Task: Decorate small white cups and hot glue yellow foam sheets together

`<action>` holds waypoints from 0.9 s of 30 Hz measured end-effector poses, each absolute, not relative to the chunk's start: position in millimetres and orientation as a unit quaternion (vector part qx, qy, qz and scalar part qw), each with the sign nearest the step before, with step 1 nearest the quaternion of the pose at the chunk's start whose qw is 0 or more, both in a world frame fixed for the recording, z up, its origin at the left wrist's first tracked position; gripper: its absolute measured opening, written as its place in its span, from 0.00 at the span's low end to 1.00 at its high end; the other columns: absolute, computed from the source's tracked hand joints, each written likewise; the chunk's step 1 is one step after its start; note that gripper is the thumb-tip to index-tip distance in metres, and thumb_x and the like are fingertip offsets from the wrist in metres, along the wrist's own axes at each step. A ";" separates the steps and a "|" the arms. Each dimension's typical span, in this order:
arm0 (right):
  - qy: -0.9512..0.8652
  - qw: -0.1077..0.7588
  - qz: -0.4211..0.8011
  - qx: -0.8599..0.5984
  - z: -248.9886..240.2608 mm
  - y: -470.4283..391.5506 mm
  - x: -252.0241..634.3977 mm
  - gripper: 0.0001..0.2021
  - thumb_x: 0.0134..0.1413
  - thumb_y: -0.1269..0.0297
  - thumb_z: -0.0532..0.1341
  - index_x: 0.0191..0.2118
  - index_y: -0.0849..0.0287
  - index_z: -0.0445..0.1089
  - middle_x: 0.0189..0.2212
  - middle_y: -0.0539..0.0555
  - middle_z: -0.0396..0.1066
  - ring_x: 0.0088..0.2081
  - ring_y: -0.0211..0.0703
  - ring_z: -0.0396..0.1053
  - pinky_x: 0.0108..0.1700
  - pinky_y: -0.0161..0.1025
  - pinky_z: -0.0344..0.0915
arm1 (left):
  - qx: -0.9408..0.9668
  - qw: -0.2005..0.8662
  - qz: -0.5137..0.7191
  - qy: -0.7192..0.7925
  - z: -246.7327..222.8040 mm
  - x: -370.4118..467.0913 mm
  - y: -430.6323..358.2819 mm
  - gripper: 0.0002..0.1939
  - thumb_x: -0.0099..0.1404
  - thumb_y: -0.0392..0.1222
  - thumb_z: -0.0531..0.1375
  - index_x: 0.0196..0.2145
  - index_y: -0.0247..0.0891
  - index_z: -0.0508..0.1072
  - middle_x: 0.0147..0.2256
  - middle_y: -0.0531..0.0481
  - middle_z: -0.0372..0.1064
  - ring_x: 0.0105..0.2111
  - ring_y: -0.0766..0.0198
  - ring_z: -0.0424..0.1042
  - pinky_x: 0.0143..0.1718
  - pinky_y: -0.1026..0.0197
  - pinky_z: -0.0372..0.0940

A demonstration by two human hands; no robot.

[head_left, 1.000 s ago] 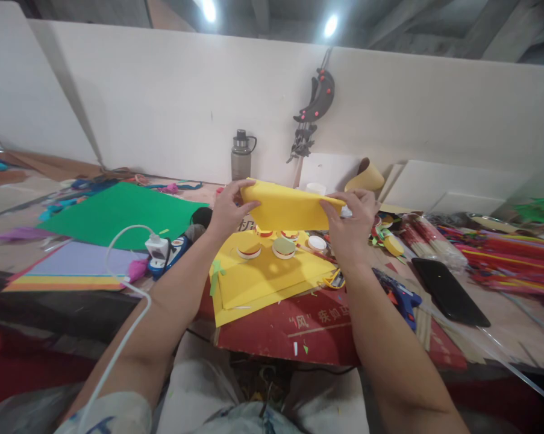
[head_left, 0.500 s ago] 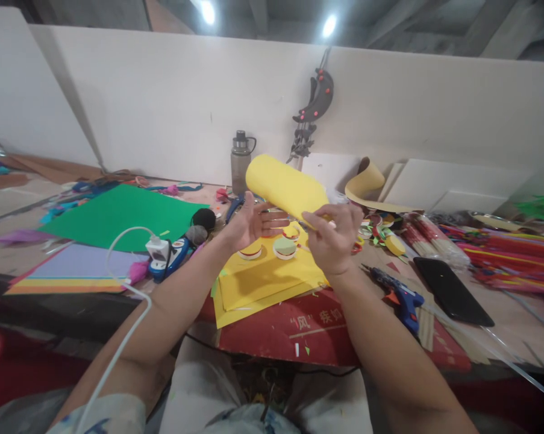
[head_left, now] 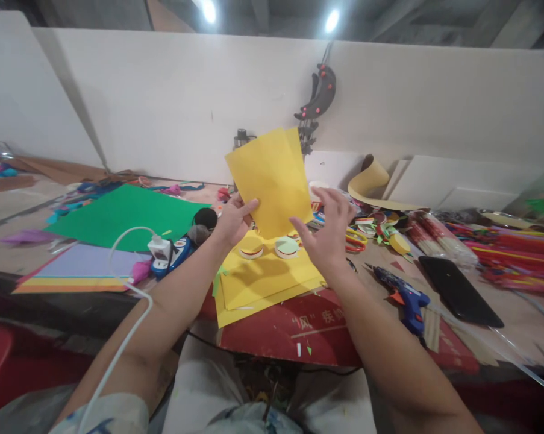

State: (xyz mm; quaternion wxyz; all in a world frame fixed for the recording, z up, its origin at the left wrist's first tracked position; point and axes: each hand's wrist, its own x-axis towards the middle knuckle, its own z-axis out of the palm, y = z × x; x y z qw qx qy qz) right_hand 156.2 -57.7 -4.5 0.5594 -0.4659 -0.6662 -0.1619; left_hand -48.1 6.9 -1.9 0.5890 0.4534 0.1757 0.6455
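Note:
My left hand (head_left: 236,222) grips the lower left edge of a folded yellow paper (head_left: 272,181), thumb on its front. The paper stands upright above the table, with a second layer showing at its right. Beside its lower right corner, my right hand (head_left: 328,232) is open, thumb and fingers spread, holding nothing. Below lie more yellow sheets (head_left: 272,283) on a red board (head_left: 281,337). On those sheets sit a round piece with a yellow top (head_left: 251,246) and another with a pale green top (head_left: 287,246).
A blue glue gun (head_left: 405,298) and a black phone (head_left: 460,290) lie at the right. To the left are a green sheet (head_left: 127,214), coloured papers (head_left: 82,265) and a blue power strip (head_left: 175,256) with a white cable. A bottle (head_left: 241,137) stands behind the paper.
The yellow paper, earlier curled over and held by my right hand, now stands flatter and upright in my left hand. My right hand has let go and opened.

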 end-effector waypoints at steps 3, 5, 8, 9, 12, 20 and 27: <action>-0.617 0.611 -0.063 -0.492 -1.1 -45.2 168.5 0.39 0.53 0.39 0.68 0.65 0.52 0.64 0.60 0.65 0.69 0.63 0.64 0.63 0.64 0.69 0.57 | 0.475 0.591 0.625 0.186 -3.3 -46.2 3.0 0.24 0.44 0.42 0.80 0.41 0.41 0.82 0.43 0.48 0.84 0.48 0.54 0.82 0.53 0.54 0.76; -0.608 0.632 0.080 -0.474 0.5 -41.8 169.7 0.36 0.50 0.39 0.69 0.61 0.54 0.69 0.57 0.64 0.74 0.59 0.61 0.70 0.59 0.65 0.66 | 0.492 0.591 0.608 0.196 -3.6 -45.3 0.7 0.23 0.45 0.43 0.80 0.40 0.41 0.82 0.42 0.48 0.84 0.48 0.52 0.82 0.52 0.51 0.76; -0.571 0.633 0.294 -0.433 4.1 -45.4 164.3 0.26 0.48 0.44 0.71 0.47 0.57 0.77 0.46 0.61 0.81 0.47 0.57 0.78 0.49 0.56 0.75 | 0.500 0.590 0.599 0.208 -4.1 -44.4 -1.1 0.24 0.43 0.42 0.80 0.39 0.41 0.81 0.41 0.47 0.84 0.47 0.51 0.82 0.52 0.51 0.77; -0.552 0.632 0.331 -0.431 5.5 -47.7 162.2 0.23 0.46 0.45 0.72 0.43 0.58 0.78 0.42 0.60 0.82 0.43 0.56 0.79 0.46 0.54 0.77 | 0.497 0.592 0.599 0.209 -4.3 -44.1 -1.2 0.25 0.43 0.43 0.80 0.40 0.41 0.81 0.41 0.47 0.84 0.47 0.50 0.82 0.52 0.51 0.77; -0.512 0.643 0.361 -0.442 9.1 -52.3 159.5 0.20 0.41 0.50 0.74 0.37 0.58 0.80 0.37 0.57 0.83 0.39 0.55 0.80 0.42 0.51 0.78 | 0.487 0.611 0.590 0.206 -5.5 -42.9 0.0 0.27 0.47 0.53 0.79 0.42 0.39 0.80 0.42 0.45 0.84 0.49 0.49 0.82 0.52 0.52 0.77; -0.524 0.601 0.390 -0.460 4.1 -45.5 168.1 0.19 0.42 0.52 0.71 0.38 0.59 0.80 0.37 0.57 0.84 0.37 0.55 0.81 0.36 0.46 0.77 | 0.486 0.564 0.618 0.252 -8.6 -43.6 5.4 0.25 0.47 0.54 0.79 0.37 0.37 0.81 0.36 0.47 0.84 0.40 0.55 0.83 0.41 0.59 0.77; -0.559 0.564 0.406 -0.453 2.3 -42.4 169.0 0.20 0.43 0.51 0.69 0.40 0.58 0.79 0.37 0.56 0.83 0.39 0.55 0.81 0.40 0.48 0.78 | 0.469 0.598 0.612 0.220 1.9 -48.8 3.7 0.24 0.52 0.55 0.77 0.39 0.36 0.82 0.44 0.41 0.84 0.50 0.50 0.82 0.52 0.54 0.76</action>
